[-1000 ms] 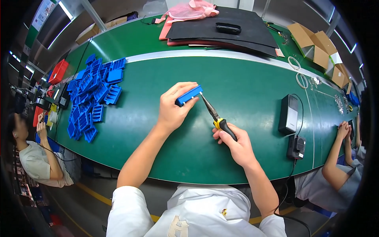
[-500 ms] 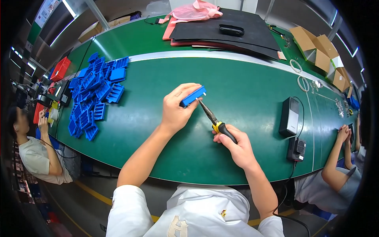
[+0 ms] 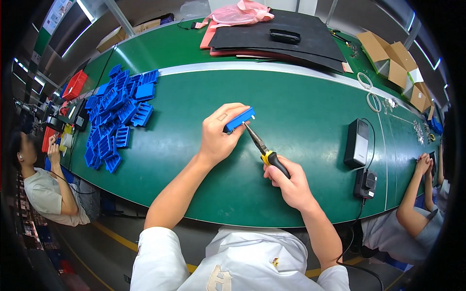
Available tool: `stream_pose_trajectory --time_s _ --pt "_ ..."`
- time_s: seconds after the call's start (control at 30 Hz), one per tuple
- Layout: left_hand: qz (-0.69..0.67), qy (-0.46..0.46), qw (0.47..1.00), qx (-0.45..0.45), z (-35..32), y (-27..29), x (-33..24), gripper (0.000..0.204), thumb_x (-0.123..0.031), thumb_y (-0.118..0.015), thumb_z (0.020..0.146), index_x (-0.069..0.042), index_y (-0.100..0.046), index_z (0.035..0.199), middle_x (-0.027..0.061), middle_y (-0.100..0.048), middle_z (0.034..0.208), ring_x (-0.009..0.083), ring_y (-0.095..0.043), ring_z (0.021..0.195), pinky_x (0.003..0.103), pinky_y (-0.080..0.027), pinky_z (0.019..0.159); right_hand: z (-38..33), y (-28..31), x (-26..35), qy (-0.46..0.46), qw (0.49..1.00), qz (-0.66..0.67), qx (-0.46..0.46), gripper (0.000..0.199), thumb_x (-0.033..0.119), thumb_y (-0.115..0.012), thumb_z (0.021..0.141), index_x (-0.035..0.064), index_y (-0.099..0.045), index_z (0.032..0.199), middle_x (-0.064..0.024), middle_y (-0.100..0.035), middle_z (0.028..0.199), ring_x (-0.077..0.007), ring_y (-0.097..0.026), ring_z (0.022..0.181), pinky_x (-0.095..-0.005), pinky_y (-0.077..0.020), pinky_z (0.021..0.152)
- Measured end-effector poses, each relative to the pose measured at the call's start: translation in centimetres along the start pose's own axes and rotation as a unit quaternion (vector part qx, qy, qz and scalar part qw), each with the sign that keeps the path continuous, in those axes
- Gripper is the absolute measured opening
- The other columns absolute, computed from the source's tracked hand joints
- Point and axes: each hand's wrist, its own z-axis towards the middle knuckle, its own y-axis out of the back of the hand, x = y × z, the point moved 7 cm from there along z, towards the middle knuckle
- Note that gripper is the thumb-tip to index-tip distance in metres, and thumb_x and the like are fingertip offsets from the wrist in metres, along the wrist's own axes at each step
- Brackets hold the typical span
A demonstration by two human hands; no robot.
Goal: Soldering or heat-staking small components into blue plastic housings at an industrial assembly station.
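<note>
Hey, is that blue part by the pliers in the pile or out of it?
Out: your left hand grips the blue part, apart from the blue pile at the left.

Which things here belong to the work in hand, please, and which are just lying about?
Job:
- blue part in left hand
- pliers in right hand
- probably pile of blue parts

Apparently lying about:
- pink mesh bag
- black sheets
- cardboard boxes

Your block (image 3: 240, 120) is blue with small white pegs (image 3: 253, 117); your pliers (image 3: 266, 155) have black-and-yellow handles (image 3: 278, 164) and a grey nose (image 3: 256, 138); your tabletop (image 3: 296, 106) is green; your shirt (image 3: 252, 254) is white; the mesh bag (image 3: 241, 13) is pink.
</note>
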Motion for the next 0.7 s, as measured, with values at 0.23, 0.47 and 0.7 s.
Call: stream_pose_trajectory --time_s 0.23,0.47,0.7 --pt "-0.008 0.039 0.999 0.001 0.1 0.0 0.8 0.030 0.003 -0.071 0.072 0.000 -0.067 0.101 0.0117 -0.067 0.098 0.0220 -0.066 0.085 0.029 -0.053 0.075 0.3 0.2 0.0 0.013 0.999 -0.032 0.003 0.018 0.014 -0.056 0.092 -0.0010 -0.059 0.082 -0.0026 -0.049 0.079 -0.0110 -0.045 0.070 -0.0264 -0.0376 0.064" --pt "-0.004 0.027 0.999 -0.021 0.0 0.1 0.3 0.028 0.001 -0.073 0.074 0.001 -0.067 0.101 0.0117 -0.066 0.098 0.0213 -0.065 0.085 0.030 -0.052 0.074 -0.1 0.0 0.8 0.086 0.996 -0.025 0.013 0.017 0.012 -0.058 0.089 -0.0033 -0.064 0.083 -0.0080 -0.061 0.099 -0.0160 -0.057 0.092 -0.0285 -0.0438 0.083" --pt "0.006 0.006 0.999 -0.035 -0.1 0.4 0.1 0.030 0.001 -0.074 0.073 0.000 -0.067 0.102 0.0124 -0.066 0.098 0.0229 -0.065 0.085 0.031 -0.053 0.073 0.0 -0.5 0.6 0.092 0.995 -0.019 0.022 0.017 0.011 -0.059 0.088 -0.0034 -0.063 0.082 -0.0078 -0.061 0.099 -0.0159 -0.056 0.091 -0.0281 -0.0436 0.082"
